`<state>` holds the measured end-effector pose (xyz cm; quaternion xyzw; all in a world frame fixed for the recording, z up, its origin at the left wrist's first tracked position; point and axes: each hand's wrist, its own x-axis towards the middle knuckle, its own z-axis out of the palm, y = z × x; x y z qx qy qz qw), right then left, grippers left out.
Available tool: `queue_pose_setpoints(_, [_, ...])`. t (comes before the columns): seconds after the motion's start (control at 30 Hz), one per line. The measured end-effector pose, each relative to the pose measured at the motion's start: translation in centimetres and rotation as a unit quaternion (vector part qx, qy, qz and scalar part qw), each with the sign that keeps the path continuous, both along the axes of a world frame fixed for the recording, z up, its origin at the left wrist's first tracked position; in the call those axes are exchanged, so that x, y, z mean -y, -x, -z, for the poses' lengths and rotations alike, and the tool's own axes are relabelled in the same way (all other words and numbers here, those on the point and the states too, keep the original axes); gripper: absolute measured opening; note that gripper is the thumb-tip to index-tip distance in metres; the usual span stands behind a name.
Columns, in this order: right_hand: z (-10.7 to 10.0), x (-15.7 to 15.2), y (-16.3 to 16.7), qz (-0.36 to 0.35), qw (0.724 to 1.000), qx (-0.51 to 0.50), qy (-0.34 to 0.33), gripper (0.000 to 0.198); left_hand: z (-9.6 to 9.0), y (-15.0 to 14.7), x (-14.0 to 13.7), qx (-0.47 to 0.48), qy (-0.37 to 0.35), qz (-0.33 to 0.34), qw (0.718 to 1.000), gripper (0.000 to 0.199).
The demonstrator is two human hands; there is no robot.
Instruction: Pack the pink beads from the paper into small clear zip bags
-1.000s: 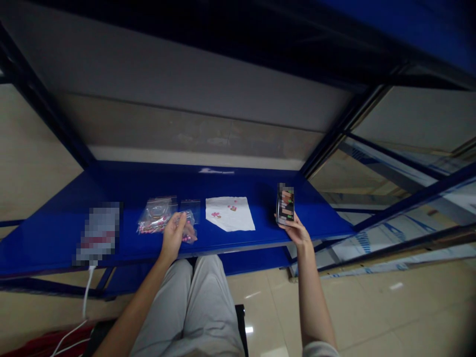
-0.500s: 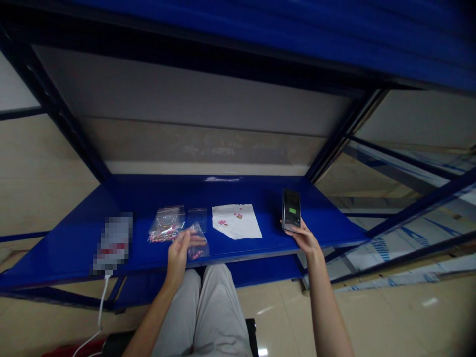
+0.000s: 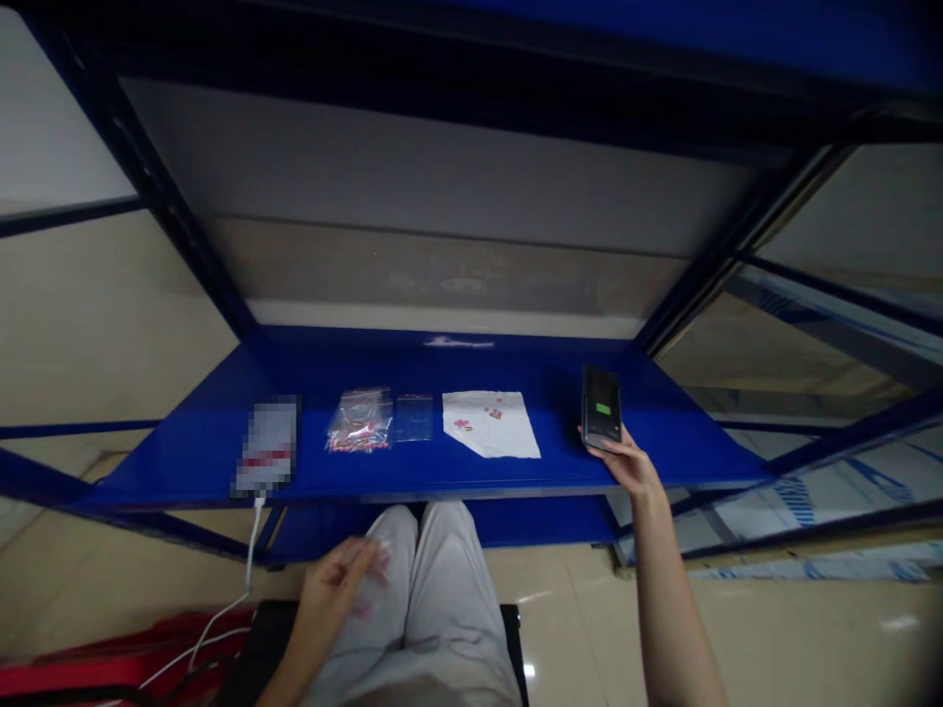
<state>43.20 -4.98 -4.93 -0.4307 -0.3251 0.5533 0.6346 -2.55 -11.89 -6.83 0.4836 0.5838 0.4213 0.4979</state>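
Blue, the shelf point(image 3: 339, 358) runs across above the person's knees, with the things set out in a row on it. The left hand point(image 3: 331, 584) is off the shelf, low over the lap, its thumb and fingers pinched on a clear bag point(image 3: 378, 570) with pink bits inside; motion blurs both. The right hand point(image 3: 630, 463) grips the lower end of a phone point(image 3: 602, 405), tilted up at the shelf's right, a green mark lit on its dark screen.

Between the hands' sides lies a white paper point(image 3: 508, 439), one corner cut slantwise, with small pink pieces point(image 3: 463, 424) in two loose groups and one apart. Just left of it is a flat clear pouch point(image 3: 414, 417), then a heap of filled packets point(image 3: 360, 420). Farther left, a pixelated item point(image 3: 269, 447) trails a white cable point(image 3: 252, 560) over the edge.
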Motion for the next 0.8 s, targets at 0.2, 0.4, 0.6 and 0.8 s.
queue_pose_setpoints(0.2, [0.4,-0.1,-0.2,0.016,1.000,0.019,0.007,0.053,-4.5,-2.8,-5.8,0.068,-0.072,0.018,0.995,0.037])
queue_pose_setpoints(0.4, [1.1,-0.4,-0.9,0.032,0.999,0.035,0.020,0.051,-3.6,-4.9,-11.0,0.092,-0.082,-0.016,0.992,0.036])
queue_pose_setpoints(0.6, [0.5,-0.3,-0.6,0.041,0.999,-0.005,0.002,0.040,-3.2,-3.7,-11.8,0.076,-0.031,0.041,0.996,0.041])
queue_pose_setpoints(0.8, [-0.3,-0.4,0.7,0.034,0.999,0.012,0.013,0.047,-3.4,-4.0,-13.0,0.030,-0.013,0.086,0.996,0.041])
